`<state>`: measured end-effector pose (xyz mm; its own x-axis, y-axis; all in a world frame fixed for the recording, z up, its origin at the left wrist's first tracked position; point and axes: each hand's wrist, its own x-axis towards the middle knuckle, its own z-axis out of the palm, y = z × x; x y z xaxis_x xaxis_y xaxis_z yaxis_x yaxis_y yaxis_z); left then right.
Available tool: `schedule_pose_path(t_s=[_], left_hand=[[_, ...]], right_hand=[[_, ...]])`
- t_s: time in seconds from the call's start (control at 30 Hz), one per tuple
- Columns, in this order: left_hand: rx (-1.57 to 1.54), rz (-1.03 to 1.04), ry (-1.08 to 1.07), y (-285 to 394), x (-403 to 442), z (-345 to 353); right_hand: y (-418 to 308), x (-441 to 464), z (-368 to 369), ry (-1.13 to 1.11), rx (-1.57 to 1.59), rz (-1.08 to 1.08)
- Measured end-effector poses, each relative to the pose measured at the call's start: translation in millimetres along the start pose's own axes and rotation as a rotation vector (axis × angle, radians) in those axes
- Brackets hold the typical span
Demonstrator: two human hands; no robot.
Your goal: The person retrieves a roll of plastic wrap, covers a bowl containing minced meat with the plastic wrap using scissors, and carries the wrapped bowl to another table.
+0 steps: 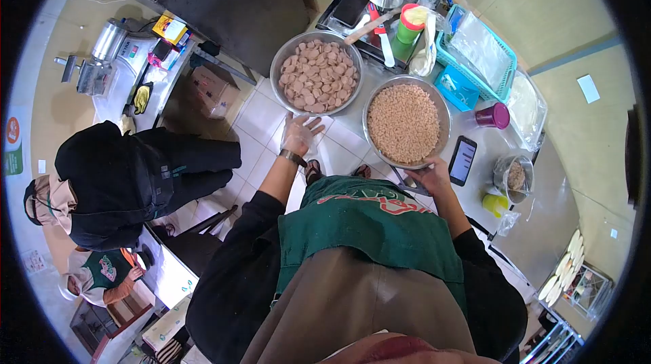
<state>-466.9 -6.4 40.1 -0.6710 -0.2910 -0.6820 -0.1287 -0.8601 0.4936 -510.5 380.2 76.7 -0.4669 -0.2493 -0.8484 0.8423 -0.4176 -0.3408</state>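
Observation:
My left hand [298, 136], in a clear plastic glove, is open with its fingers apart. It is just below the near rim of a metal bowl [276, 90] full of flat, round brownish slices [319, 76]; whether it touches the rim I cannot tell. A second metal bowl [444, 109] stands to the right, filled with small pale tan pieces [403, 124]. At its near edge my right hand [428, 175] grips the rim, thumb on top and fingers beneath.
Behind the bowls are a red-handled knife [384, 42], a green cup [408, 25] and a turquoise basket [485, 59]. A phone [462, 160], a purple cup [493, 116] and a small metal pot [515, 175] lie to the right. A person in black [115, 184] stands at left.

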Motion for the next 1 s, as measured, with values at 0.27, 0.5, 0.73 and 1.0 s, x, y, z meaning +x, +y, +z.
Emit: schedule_pose_path(t_s=[0.27,0.5,0.73,1.0], left_hand=[[0.172,-0.017,0.066,-14,41,25],[1.123,0.46,-0.219,-62,35,22],[0.14,-0.031,-0.114,-78,50,11],[0.051,-0.061,0.018,-53,14,47]], right_hand=[[33,35,5,-0.166,0.179,0.148],[53,39,29,-0.192,0.337,0.159],[13,-6,71,-0.51,-0.29,0.456],[-22,67,162,-0.225,-1.753,-1.319]])
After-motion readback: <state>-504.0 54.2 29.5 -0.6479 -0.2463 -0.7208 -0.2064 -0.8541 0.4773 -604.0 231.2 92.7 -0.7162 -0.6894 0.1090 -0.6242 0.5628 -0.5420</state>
